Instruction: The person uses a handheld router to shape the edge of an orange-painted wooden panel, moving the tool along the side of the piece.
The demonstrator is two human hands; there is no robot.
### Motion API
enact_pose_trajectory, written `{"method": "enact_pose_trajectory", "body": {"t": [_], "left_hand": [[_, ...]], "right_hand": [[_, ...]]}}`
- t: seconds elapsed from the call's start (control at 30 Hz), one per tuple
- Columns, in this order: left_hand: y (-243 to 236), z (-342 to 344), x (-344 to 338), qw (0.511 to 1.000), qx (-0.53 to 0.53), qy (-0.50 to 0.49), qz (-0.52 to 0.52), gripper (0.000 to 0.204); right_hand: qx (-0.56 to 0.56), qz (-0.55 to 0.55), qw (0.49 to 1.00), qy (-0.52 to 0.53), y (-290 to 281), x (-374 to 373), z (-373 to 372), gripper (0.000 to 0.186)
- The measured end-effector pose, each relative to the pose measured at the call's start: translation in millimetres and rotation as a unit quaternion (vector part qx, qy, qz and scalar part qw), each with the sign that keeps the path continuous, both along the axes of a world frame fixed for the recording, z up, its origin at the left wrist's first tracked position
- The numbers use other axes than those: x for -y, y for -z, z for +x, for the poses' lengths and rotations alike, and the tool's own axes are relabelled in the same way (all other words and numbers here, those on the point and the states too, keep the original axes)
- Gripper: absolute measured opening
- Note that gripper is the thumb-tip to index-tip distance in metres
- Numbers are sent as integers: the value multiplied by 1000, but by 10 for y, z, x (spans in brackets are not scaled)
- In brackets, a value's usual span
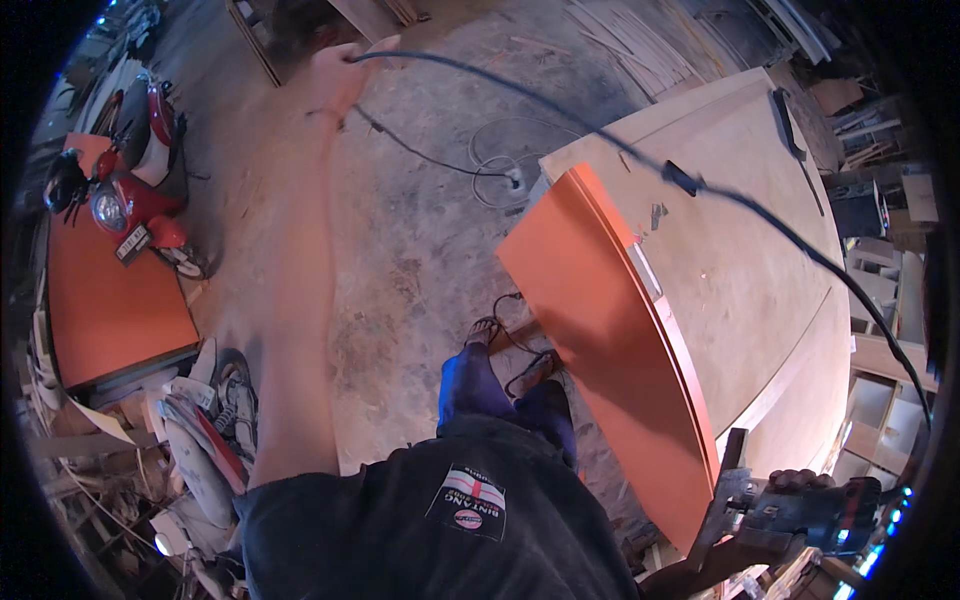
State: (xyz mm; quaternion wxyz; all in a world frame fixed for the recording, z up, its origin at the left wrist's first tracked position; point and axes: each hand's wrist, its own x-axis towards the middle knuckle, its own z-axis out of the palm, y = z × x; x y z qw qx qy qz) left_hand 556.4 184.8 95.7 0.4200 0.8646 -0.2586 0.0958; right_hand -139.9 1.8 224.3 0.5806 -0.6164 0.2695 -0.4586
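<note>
My left arm stretches far forward, and my left hand (338,78) is closed around a black cable (560,97). The cable arcs from that hand over the wooden worktable to the far right edge of view. At the lower right my right hand (798,480) wraps round a dark power tool (850,515) with a flat metal base plate; its exact kind is unclear. An orange panel (600,330) stands on edge against the near side of the pale worktable (740,250), between my body and the tabletop.
A socket block (515,183) with a coiled white cord lies on the floor. Red motorbike (140,220) and another orange panel (110,310) are at left; a second motorbike (205,430) is near my left side. Wood strips (640,45) lie at the back. A dark strip-shaped tool (788,125) rests on the tabletop.
</note>
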Motion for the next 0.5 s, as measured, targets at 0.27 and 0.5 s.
{"method": "enact_pose_trajectory", "body": {"t": [0.27,0.5], "left_hand": [[-1293,-974,-1785,974,6,169,-151,46],[-1456,-2548,-2524,975,-47,57,-207,39]], "right_hand": [[38,-20,998,52,-158,-404,-357,79],[92,-27,978,183,-95,-1062,-1722,78]]}}
